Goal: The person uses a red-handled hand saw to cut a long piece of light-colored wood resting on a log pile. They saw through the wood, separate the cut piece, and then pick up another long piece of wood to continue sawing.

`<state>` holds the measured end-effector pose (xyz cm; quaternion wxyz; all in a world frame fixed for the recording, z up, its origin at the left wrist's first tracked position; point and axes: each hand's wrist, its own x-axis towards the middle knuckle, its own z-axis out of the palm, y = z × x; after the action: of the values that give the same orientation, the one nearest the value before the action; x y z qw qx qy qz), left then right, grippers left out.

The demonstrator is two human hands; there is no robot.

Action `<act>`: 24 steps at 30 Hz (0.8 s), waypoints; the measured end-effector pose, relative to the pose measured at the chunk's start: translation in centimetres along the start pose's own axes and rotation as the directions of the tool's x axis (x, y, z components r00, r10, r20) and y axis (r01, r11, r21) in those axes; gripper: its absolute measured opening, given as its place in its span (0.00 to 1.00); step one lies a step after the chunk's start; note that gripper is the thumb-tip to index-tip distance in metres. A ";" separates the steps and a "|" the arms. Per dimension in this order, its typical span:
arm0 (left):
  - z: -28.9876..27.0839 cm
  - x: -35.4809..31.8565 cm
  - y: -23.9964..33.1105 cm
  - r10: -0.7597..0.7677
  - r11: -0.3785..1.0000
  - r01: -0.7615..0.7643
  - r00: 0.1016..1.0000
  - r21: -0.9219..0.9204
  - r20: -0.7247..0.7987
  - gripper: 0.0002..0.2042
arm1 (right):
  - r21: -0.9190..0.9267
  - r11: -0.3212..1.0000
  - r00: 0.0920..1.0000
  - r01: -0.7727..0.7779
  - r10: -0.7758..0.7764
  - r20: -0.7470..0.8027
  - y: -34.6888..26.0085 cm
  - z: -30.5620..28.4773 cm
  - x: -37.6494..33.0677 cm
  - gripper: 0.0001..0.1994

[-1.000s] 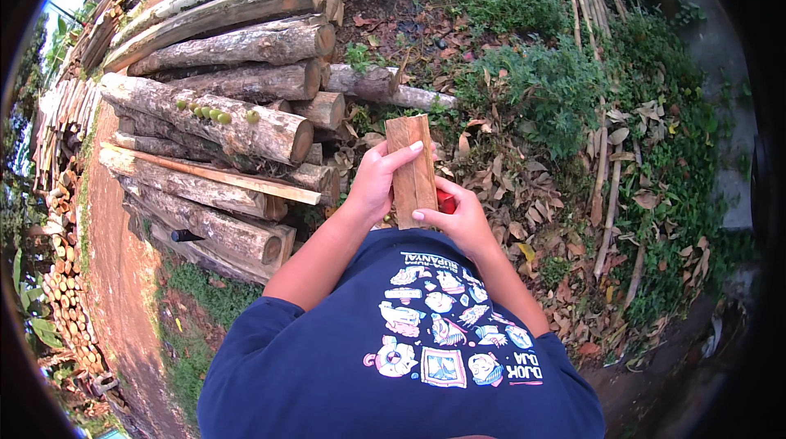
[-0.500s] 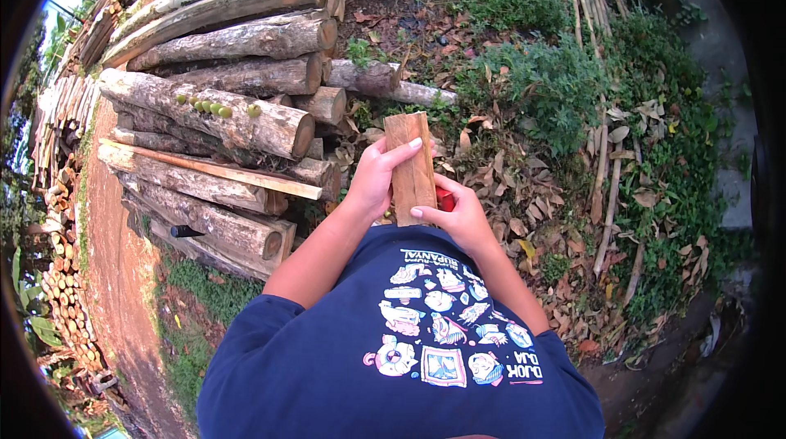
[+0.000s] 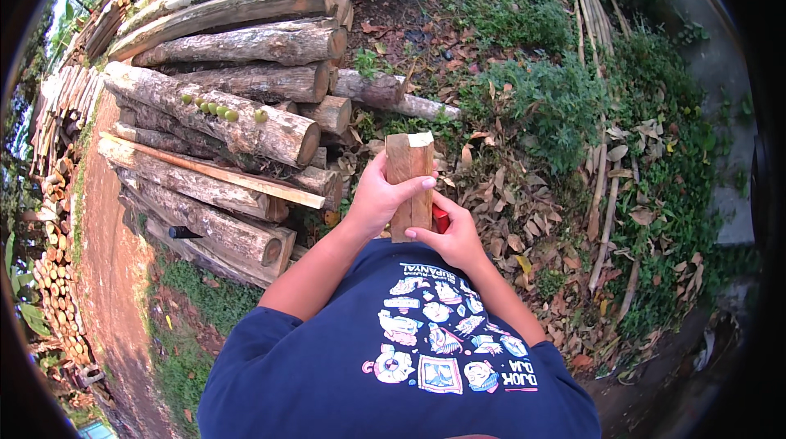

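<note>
A short, thick block of brown wood (image 3: 408,162) is held upright in front of my chest, its pale cut end showing at the top. My left hand (image 3: 378,200) is closed round its left side, with the thumb lying across the face. Lower down, my right hand (image 3: 455,236) grips the block's right side, thumb pressed near the bottom end. A small red object (image 3: 441,220) shows between the right hand's fingers and the block; its kind is mostly hidden.
Stacked logs (image 3: 254,124) lie to the left, with several green round fruits (image 3: 221,110) on one and a long sawn strip (image 3: 221,171) across others. Dry leaves (image 3: 524,210), green plants (image 3: 548,95) and thin poles (image 3: 602,185) cover the ground at right. A dirt path (image 3: 115,292) runs at far left.
The block has tipped so its pale top end now faces up into view. Both hands have shifted slightly lower, still gripping it.
</note>
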<state>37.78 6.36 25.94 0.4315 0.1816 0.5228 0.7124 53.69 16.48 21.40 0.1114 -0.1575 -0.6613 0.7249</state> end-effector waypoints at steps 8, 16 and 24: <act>-0.3 -0.5 0.8 0.024 0.980 -0.015 0.999 0.199 -0.043 0.25 | 0.044 0.996 0.995 -0.075 0.072 0.066 0.4 0.9 0.6 0.31; -1.8 0.3 0.9 -0.073 0.974 0.095 0.991 0.206 -0.108 0.24 | -0.021 0.995 0.993 -0.095 0.096 0.067 0.1 1.9 1.6 0.30; -3.6 1.0 0.4 -0.164 0.974 0.158 0.986 -0.160 -0.023 0.20 | -0.228 0.971 0.998 -0.067 0.067 -0.006 -1.8 2.0 2.0 0.34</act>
<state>34.56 5.02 24.70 0.4912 0.0911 0.4855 0.7174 51.02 15.59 23.19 0.0677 -0.1908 -0.7344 0.6478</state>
